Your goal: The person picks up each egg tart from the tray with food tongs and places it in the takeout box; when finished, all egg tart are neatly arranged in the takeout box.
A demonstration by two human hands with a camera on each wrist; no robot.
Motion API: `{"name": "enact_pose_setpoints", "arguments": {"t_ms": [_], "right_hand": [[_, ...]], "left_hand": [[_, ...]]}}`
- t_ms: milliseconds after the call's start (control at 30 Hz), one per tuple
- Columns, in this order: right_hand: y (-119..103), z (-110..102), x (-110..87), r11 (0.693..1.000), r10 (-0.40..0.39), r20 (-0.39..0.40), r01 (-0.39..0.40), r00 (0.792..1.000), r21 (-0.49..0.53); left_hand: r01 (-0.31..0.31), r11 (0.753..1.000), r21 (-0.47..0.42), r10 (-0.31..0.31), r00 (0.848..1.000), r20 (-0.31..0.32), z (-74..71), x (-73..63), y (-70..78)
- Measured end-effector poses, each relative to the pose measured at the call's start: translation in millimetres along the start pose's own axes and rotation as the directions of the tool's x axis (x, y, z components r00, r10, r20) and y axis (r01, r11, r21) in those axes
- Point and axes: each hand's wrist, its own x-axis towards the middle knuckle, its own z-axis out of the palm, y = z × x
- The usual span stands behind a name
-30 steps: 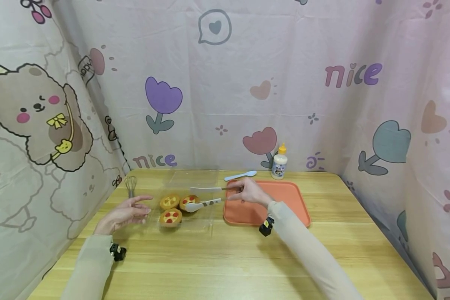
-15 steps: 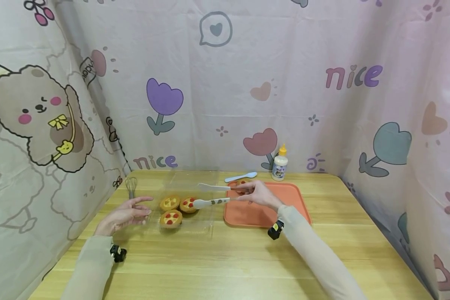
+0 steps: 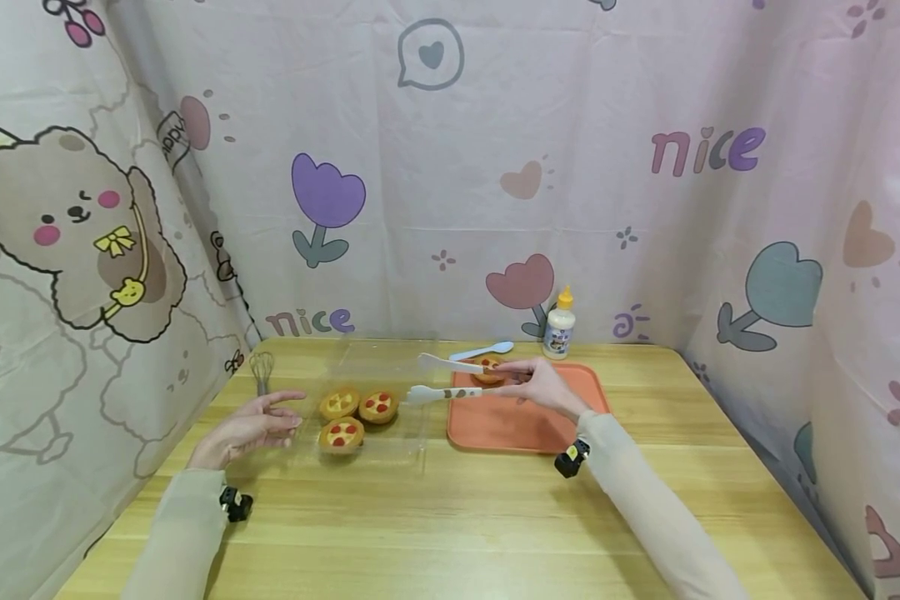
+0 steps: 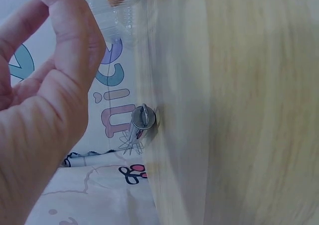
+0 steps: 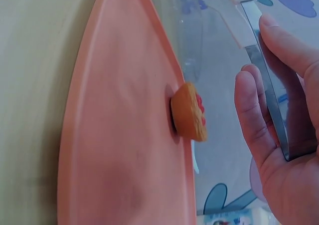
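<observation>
My right hand (image 3: 543,387) grips white-tipped tongs (image 3: 461,392), their arms spread with nothing between the tips. In the right wrist view the metal part of the tongs (image 5: 269,93) lies between thumb and fingers. Below them, a small toy tart (image 3: 487,367) with red topping sits at the back left of the orange tray (image 3: 510,427). More tarts (image 3: 341,435) lie grouped in a clear plastic box (image 3: 390,450) with its lid (image 3: 382,358) folded back. My left hand (image 3: 251,429) hovers at the box's left side, fingers loosely extended; whether it touches the box I cannot tell.
A whisk (image 3: 262,371) stands behind the left hand, near the table's left edge. Behind the tray are a light blue spoon (image 3: 482,351) and a white bottle (image 3: 558,331) with a yellow cap. Patterned curtain (image 3: 450,167) closes off the back and sides.
My right hand has drawn the tongs rightward, away from above the box and over the tray. The tart on the tray, hidden behind the hand at first, now shows. My left hand stays put.
</observation>
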Motion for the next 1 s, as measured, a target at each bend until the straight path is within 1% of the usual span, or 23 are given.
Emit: {"name": "enact_pose_setpoints", "arguments": {"t_ms": [167,233,333,433,533,667,800,900,1000], "right_hand": [[5.2,-10.2,-8.9,0.997,0.080,-0.084,-0.079,0.993,0.016],[7.5,-14.5,-12.8,0.996,0.089,-0.095,-0.088,0.991,0.017],[11.5,-20.0,-17.7,0.996,0.089,-0.124,-0.092,0.988,-0.015],[15.8,-24.3,-22.5,0.996,0.089,-0.142,-0.092,0.986,-0.009],[19.3,-28.2,-27.2,0.994,0.107,-0.171,-0.106,0.979,0.013],[25.1,-34.5,-32.1,0.992,0.129,-0.192,-0.125,0.973,0.031],[31.4,-41.2,-34.5,0.989,0.141,-0.181,-0.130,0.973,0.075],[33.6,-45.5,-36.9,0.989,0.139,-0.186,-0.128,0.973,0.071],[34.8,-49.2,-40.3,0.988,0.148,-0.203,-0.136,0.968,0.075]], "left_hand": [[0.002,1.000,0.008,-0.002,1.000,-0.004,0.3,-1.0,1.0],[-0.001,1.000,0.014,0.001,1.000,0.001,0.2,-1.5,1.0],[0.005,1.000,0.013,-0.005,1.000,-0.005,0.3,-1.9,0.7],[-0.004,1.000,0.016,0.004,1.000,0.002,-0.3,-2.3,0.7],[-0.010,1.000,0.021,0.010,1.000,0.006,-0.1,-1.1,1.2],[-0.012,1.000,0.023,0.012,1.000,0.000,0.1,1.5,1.0],[-0.011,1.000,0.022,0.011,1.000,-0.004,-0.1,1.4,0.1],[-0.021,1.000,0.015,0.021,1.000,0.008,-0.5,0.3,-1.3],[-0.024,1.000,0.009,0.024,1.000,0.010,-0.8,0.4,-1.6]]}}
